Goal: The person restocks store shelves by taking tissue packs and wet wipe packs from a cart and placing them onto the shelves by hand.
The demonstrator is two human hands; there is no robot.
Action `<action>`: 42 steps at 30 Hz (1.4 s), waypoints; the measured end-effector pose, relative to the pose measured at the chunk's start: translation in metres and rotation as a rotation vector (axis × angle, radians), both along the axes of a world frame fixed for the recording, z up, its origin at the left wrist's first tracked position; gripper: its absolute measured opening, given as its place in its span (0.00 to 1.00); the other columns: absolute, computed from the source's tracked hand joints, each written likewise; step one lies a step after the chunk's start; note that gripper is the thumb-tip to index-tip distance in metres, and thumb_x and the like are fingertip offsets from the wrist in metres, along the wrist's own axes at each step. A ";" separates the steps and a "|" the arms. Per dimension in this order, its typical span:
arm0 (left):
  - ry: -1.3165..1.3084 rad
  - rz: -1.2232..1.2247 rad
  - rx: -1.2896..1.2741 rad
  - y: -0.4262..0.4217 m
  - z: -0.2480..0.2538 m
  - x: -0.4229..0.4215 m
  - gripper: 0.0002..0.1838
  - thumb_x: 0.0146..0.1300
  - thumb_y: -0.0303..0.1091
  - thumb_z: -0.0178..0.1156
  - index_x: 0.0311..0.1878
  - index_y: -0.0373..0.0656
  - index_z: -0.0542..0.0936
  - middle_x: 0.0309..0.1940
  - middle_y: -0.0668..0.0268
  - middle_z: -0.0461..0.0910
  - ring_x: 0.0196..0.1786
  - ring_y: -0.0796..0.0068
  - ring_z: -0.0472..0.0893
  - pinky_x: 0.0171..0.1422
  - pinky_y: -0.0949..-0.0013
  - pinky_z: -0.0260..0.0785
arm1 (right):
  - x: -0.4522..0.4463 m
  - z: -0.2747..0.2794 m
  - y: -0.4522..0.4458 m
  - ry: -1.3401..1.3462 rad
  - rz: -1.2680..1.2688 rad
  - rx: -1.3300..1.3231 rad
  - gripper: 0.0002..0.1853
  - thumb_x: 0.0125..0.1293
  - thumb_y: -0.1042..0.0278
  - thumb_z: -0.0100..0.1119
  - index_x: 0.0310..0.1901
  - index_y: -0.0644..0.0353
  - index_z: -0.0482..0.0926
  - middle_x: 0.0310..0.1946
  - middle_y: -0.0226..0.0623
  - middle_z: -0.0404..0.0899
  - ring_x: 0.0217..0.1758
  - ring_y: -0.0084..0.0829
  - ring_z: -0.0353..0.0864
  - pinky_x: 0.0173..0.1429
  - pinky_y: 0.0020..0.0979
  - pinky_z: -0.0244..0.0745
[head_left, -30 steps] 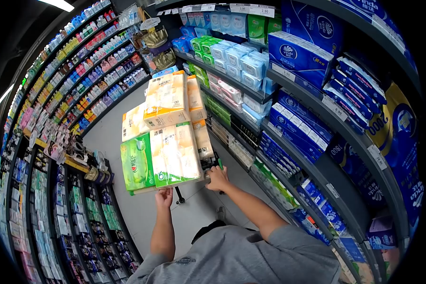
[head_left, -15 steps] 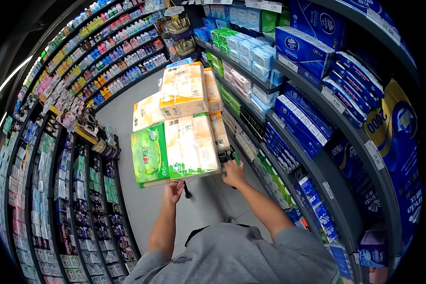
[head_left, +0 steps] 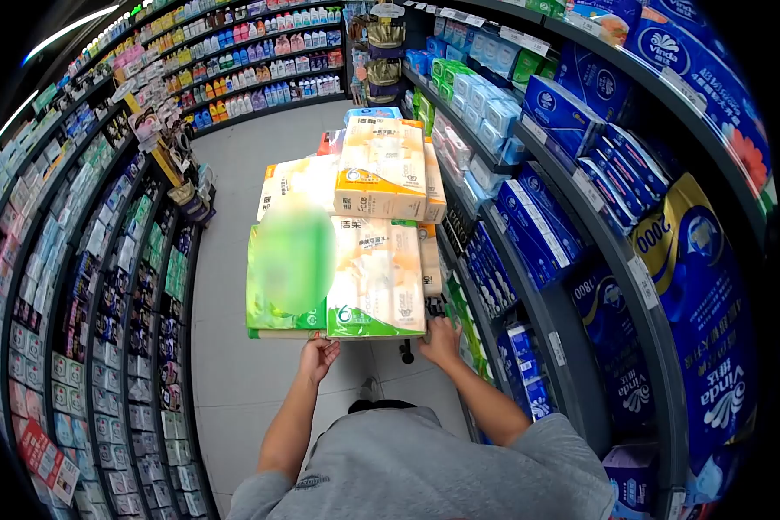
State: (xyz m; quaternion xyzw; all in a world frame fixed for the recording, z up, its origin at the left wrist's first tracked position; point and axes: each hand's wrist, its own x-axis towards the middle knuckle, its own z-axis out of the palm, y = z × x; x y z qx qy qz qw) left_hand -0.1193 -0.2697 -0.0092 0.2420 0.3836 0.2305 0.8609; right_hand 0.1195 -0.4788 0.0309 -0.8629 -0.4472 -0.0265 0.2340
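Tissue packs are heaped on a cart whose frame is mostly hidden. At the near end are a green pack [head_left: 288,282] and a white-and-green pack [head_left: 376,277]. Behind them sit an orange-and-white pack [head_left: 380,169] and a pale pack [head_left: 300,184]. My left hand [head_left: 321,357] is closed, its fingers curled right under the near edge of the packs; what they grip is hidden. To the right of the load, my right hand [head_left: 443,340] wraps round the cart handle, largely covered by my fingers.
Shelves of blue tissue packs [head_left: 537,217] run close along the right. On the left, a curved shelf [head_left: 104,347] holds small packets, with bottles [head_left: 277,65] at the far end. Grey tiled floor [head_left: 225,286] lies between. A hanging display [head_left: 191,191] juts out at left.
The view has turned, and the aisle now runs straighter ahead. The load sits slightly further right in view, with both hands still at its near end. Shelves have shifted past.
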 end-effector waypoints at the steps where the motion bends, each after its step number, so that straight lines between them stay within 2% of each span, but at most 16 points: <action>1: 0.001 0.026 0.005 -0.015 -0.001 -0.006 0.11 0.53 0.23 0.51 0.41 0.37 0.72 0.36 0.61 0.77 0.39 0.66 0.79 0.45 0.63 0.75 | -0.005 0.001 -0.013 -0.005 0.009 0.006 0.16 0.42 0.63 0.68 0.34 0.59 0.79 0.35 0.35 0.72 0.49 0.38 0.70 0.58 0.46 0.56; 5: -0.060 0.057 -0.013 -0.078 0.007 -0.033 0.13 0.53 0.22 0.51 0.44 0.40 0.72 0.36 0.61 0.78 0.38 0.68 0.79 0.43 0.65 0.75 | -0.030 0.001 -0.060 -0.025 -0.016 -0.049 0.16 0.43 0.59 0.68 0.32 0.59 0.78 0.35 0.37 0.73 0.48 0.39 0.70 0.57 0.48 0.56; 10: -0.063 0.101 -0.067 -0.153 0.009 -0.063 0.16 0.54 0.21 0.50 0.48 0.42 0.71 0.38 0.62 0.77 0.38 0.68 0.79 0.43 0.65 0.75 | -0.054 0.012 -0.119 -0.010 -0.034 -0.247 0.19 0.43 0.55 0.66 0.37 0.57 0.80 0.37 0.38 0.77 0.49 0.41 0.72 0.54 0.51 0.58; 12: -0.014 0.083 -0.064 -0.179 0.017 -0.073 0.16 0.55 0.21 0.50 0.48 0.40 0.70 0.39 0.61 0.76 0.39 0.67 0.79 0.43 0.65 0.75 | -0.058 0.010 -0.141 -0.034 -0.025 -0.298 0.20 0.44 0.54 0.65 0.38 0.56 0.82 0.37 0.39 0.79 0.48 0.41 0.75 0.52 0.52 0.60; 17: 0.030 0.039 -0.087 -0.236 0.014 -0.111 0.16 0.56 0.20 0.49 0.49 0.36 0.69 0.41 0.59 0.76 0.42 0.64 0.80 0.45 0.61 0.77 | -0.073 -0.003 -0.202 -0.056 -0.001 -0.360 0.18 0.45 0.51 0.66 0.34 0.55 0.83 0.34 0.38 0.80 0.45 0.38 0.77 0.53 0.49 0.61; 21: 0.062 0.020 -0.042 -0.286 0.018 -0.148 0.17 0.57 0.20 0.50 0.51 0.37 0.70 0.43 0.58 0.77 0.46 0.63 0.80 0.48 0.61 0.76 | -0.101 -0.004 -0.258 -0.146 0.026 -0.176 0.16 0.46 0.52 0.67 0.32 0.54 0.82 0.31 0.37 0.78 0.42 0.38 0.76 0.53 0.47 0.59; 23: -0.088 0.150 -0.003 -0.308 0.016 -0.169 0.18 0.56 0.21 0.51 0.52 0.39 0.70 0.44 0.59 0.78 0.47 0.63 0.80 0.51 0.59 0.75 | -0.115 0.002 -0.283 -0.137 0.051 -0.110 0.11 0.45 0.62 0.65 0.33 0.52 0.82 0.33 0.33 0.80 0.41 0.37 0.75 0.49 0.42 0.59; 24: -0.071 0.197 0.014 -0.321 0.016 -0.178 0.19 0.56 0.20 0.50 0.52 0.40 0.71 0.45 0.61 0.78 0.47 0.64 0.80 0.53 0.57 0.73 | -0.122 0.002 -0.295 -0.131 0.059 -0.092 0.11 0.45 0.64 0.65 0.33 0.53 0.81 0.32 0.32 0.78 0.42 0.37 0.75 0.50 0.43 0.59; 27: -0.111 0.170 0.018 -0.360 0.021 -0.200 0.18 0.56 0.21 0.50 0.52 0.40 0.71 0.45 0.61 0.78 0.46 0.65 0.80 0.52 0.58 0.74 | -0.141 0.002 -0.332 -0.159 0.052 -0.126 0.11 0.45 0.64 0.64 0.33 0.53 0.81 0.30 0.33 0.76 0.42 0.37 0.74 0.51 0.44 0.60; 28: -0.084 0.171 0.014 -0.372 0.023 -0.207 0.18 0.57 0.21 0.50 0.52 0.40 0.71 0.46 0.61 0.78 0.47 0.64 0.79 0.53 0.58 0.73 | -0.150 0.002 -0.343 -0.168 0.055 -0.063 0.10 0.42 0.65 0.65 0.28 0.56 0.79 0.30 0.34 0.75 0.43 0.38 0.73 0.54 0.45 0.59; 32: 0.012 0.179 0.042 -0.419 0.030 -0.230 0.17 0.56 0.21 0.49 0.51 0.40 0.71 0.46 0.62 0.76 0.49 0.62 0.77 0.53 0.59 0.73 | -0.176 -0.007 -0.387 -0.179 0.059 0.060 0.13 0.36 0.66 0.68 0.27 0.58 0.78 0.29 0.35 0.74 0.43 0.37 0.72 0.59 0.45 0.59; 35: 0.025 0.173 0.056 -0.456 0.030 -0.251 0.18 0.56 0.22 0.51 0.52 0.42 0.71 0.50 0.62 0.75 0.53 0.62 0.75 0.57 0.59 0.71 | -0.195 -0.004 -0.422 -0.141 0.070 0.125 0.11 0.37 0.68 0.66 0.26 0.58 0.78 0.28 0.35 0.73 0.42 0.37 0.72 0.59 0.45 0.60; 41: 0.087 0.233 -0.019 -0.510 0.020 -0.285 0.15 0.53 0.22 0.50 0.47 0.38 0.72 0.43 0.64 0.76 0.45 0.66 0.76 0.56 0.61 0.70 | -0.234 0.006 -0.484 -0.144 0.054 0.085 0.06 0.43 0.69 0.63 0.25 0.56 0.78 0.27 0.34 0.73 0.42 0.37 0.72 0.61 0.46 0.59; 42: 0.100 0.217 -0.039 -0.516 0.015 -0.294 0.15 0.53 0.22 0.50 0.46 0.38 0.72 0.42 0.64 0.76 0.44 0.67 0.76 0.55 0.62 0.70 | -0.241 0.009 -0.495 -0.149 0.070 0.102 0.08 0.42 0.67 0.65 0.24 0.56 0.76 0.27 0.35 0.71 0.40 0.38 0.71 0.59 0.47 0.59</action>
